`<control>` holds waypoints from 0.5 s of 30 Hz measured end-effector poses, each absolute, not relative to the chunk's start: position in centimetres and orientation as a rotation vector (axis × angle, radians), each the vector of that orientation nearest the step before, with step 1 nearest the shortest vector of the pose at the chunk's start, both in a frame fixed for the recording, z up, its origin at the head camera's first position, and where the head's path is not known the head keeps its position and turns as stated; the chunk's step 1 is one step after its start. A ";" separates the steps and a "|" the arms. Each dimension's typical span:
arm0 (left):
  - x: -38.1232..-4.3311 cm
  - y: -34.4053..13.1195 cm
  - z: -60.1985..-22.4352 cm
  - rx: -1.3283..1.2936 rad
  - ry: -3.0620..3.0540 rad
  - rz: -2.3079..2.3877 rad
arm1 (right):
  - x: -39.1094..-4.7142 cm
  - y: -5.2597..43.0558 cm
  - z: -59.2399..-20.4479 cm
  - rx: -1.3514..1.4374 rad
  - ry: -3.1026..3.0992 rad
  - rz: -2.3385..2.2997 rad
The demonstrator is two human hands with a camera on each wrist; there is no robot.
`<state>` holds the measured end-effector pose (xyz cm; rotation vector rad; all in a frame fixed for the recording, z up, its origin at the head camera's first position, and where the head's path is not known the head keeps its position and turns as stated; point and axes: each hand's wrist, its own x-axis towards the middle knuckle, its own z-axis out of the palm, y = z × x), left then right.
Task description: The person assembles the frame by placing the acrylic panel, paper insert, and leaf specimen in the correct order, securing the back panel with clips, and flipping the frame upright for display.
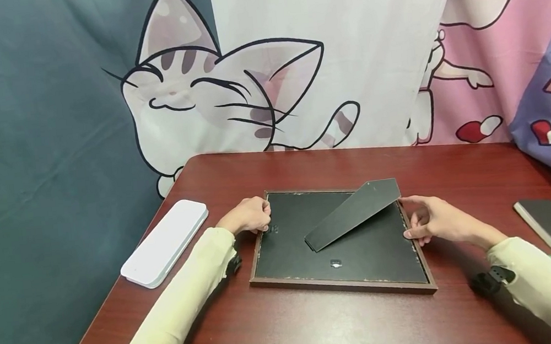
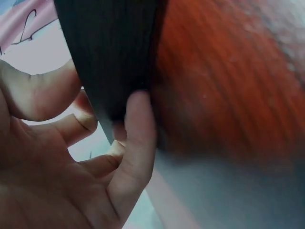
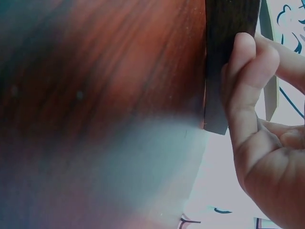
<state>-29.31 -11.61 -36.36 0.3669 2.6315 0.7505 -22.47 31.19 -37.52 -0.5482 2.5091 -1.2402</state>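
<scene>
Extending before the near edge of one picture frame [image 1: 363,257]: tabletop [image 1: 320,328], bearing it back-up. White case [image 1: 165,242]: left of frame, apart. Right hand [image 1: 437,220]: gripping frame's right edge. Left hand [image 1: 250,215]: gripping its left edge. Support leg [image 1: 351,215]: slantwise across frame's back. Beyond frame's far edge: further tabletop, then cat-print curtain [image 1: 247,80].

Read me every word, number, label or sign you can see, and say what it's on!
There are none: no readable writing shows on the brown picture frame with black backing, the long white rounded case or the white cloth with a cartoon cat.
</scene>
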 end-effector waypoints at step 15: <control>-30.5 -8.3 -33.6 0.852 2.674 0.158 | -22.5 31.5 -37.7 -0.573 2.500 -1.261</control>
